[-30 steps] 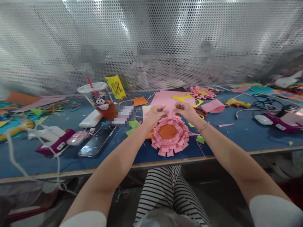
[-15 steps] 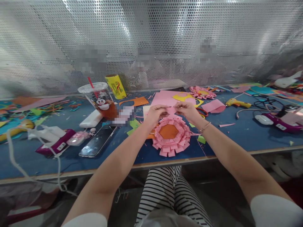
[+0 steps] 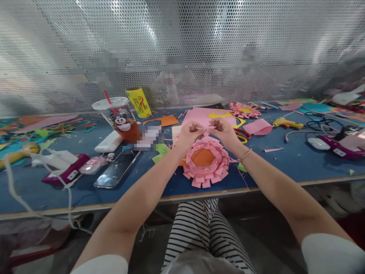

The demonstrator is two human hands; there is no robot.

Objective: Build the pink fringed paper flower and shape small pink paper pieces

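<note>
Left hand (image 3: 189,136) and right hand (image 3: 224,132) both pinch a small pink paper piece (image 3: 208,129), just beyond the pink paper flower (image 3: 203,158) on the blue table (image 3: 293,165). Yellow tube (image 3: 139,102): lettering (image 3: 142,105) too small to read. Clear cup (image 3: 114,118): snowman print (image 3: 121,122).

No words are legible; left of the left hand (image 3: 188,136), a cup (image 3: 132,131) bears a snowman emblem (image 3: 121,123), a yellow tube (image 3: 140,103) blurred print.

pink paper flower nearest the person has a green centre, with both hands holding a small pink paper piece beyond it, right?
Not green: the head view shows that pink paper flower with an orange centre. The left hand and right hand do hold a small pink paper piece beyond it.
</note>
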